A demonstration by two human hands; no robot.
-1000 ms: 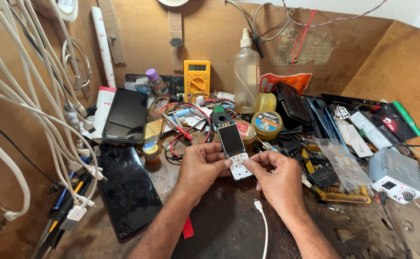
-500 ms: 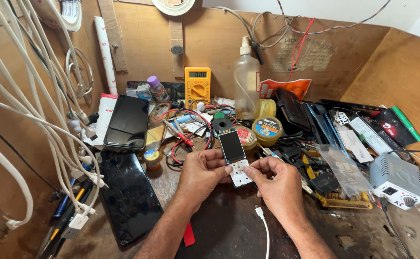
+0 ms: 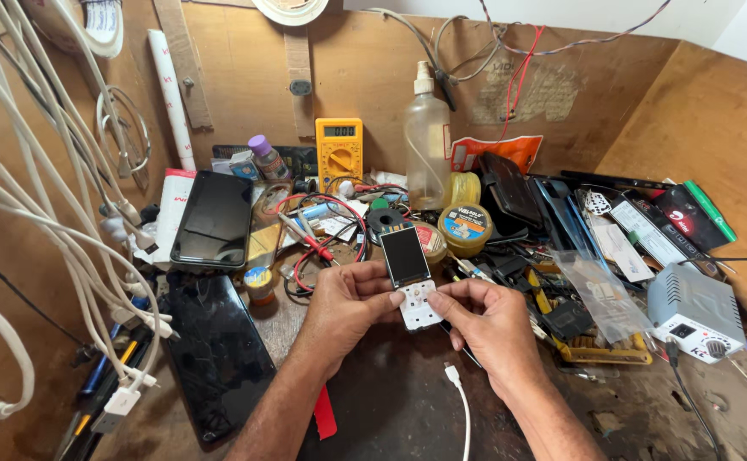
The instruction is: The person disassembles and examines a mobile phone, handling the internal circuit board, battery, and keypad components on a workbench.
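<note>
I pinch the small phone (image 3: 409,277) w/ both hands, left hand (image 3: 350,303) & right hand (image 3: 486,318) gripping its keypad end so the screen faces me. It's held just in front of the yellow meter (image 3: 338,151), above the white cable (image 3: 459,401).

Two hands (image 3: 352,303) held one small keypad phone (image 3: 409,275); two black smartphones (image 3: 214,218), one yellow multimeter (image 3: 338,152), one spray bottle (image 3: 426,145).

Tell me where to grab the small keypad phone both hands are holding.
Pinch the small phone by its long side edges at the white keypad half, coming from left and right as the left hand and right hand do; it is flat and narrow, and that spares the screen.
</note>
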